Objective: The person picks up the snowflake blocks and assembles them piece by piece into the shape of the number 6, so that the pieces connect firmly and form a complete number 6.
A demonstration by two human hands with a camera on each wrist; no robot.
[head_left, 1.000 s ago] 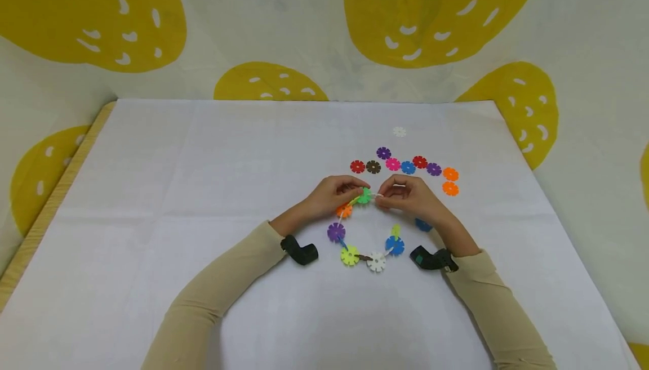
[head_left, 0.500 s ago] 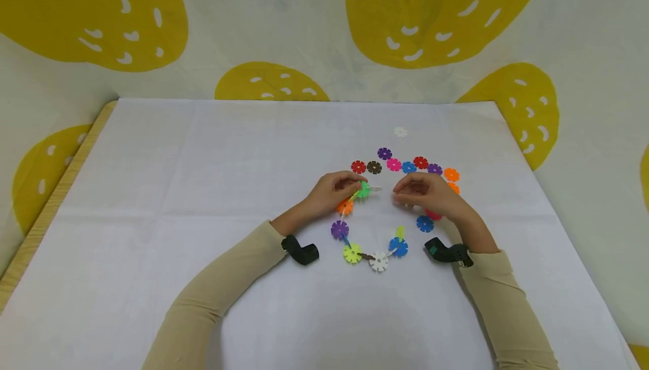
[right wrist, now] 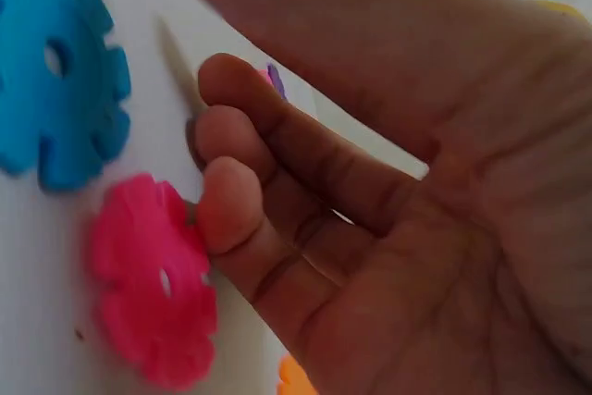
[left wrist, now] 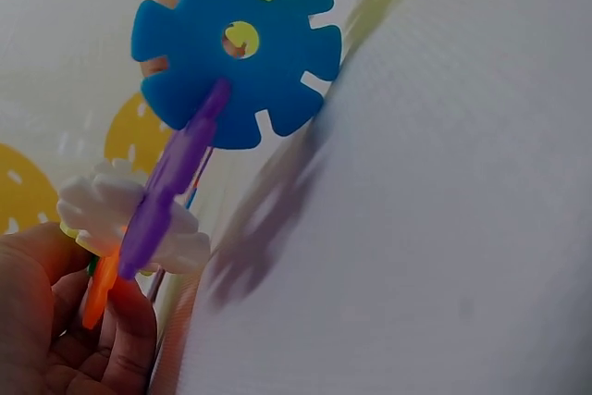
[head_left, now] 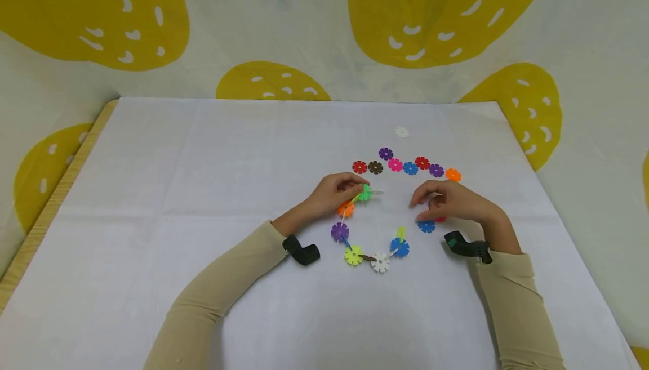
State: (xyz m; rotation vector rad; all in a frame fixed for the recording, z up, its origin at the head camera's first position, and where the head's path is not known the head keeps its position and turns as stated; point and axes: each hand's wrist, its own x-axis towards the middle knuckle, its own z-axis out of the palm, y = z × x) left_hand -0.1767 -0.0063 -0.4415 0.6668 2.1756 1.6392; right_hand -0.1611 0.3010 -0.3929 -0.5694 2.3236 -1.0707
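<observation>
In the head view my left hand [head_left: 338,192] pinches a green notched disc [head_left: 365,192] at the upper end of a curved chain of slotted plastic discs. Below it the chain runs through an orange disc [head_left: 346,208], a purple disc [head_left: 340,232], a yellow disc [head_left: 353,255] and a white disc [head_left: 379,262] to a blue disc [head_left: 399,248]. Several linking discs stand edge-on between them. My right hand [head_left: 451,201] hovers, fingers loosely bent and holding nothing, over a loose blue disc [head_left: 426,227] and a pink disc [right wrist: 155,279], which it partly hides in the head view.
Loose discs lie beyond the hands: a red disc [head_left: 359,167], a brown disc [head_left: 376,167], a purple disc [head_left: 386,154], an orange disc [head_left: 453,174] and others. A white disc [head_left: 402,132] lies farther back. White cloth [head_left: 203,161] covers the table.
My right hand has let go of the chain's white end piece and moved right and down toward the loose blue and pink discs. The left hand still holds the green disc, nearly unmoved.
</observation>
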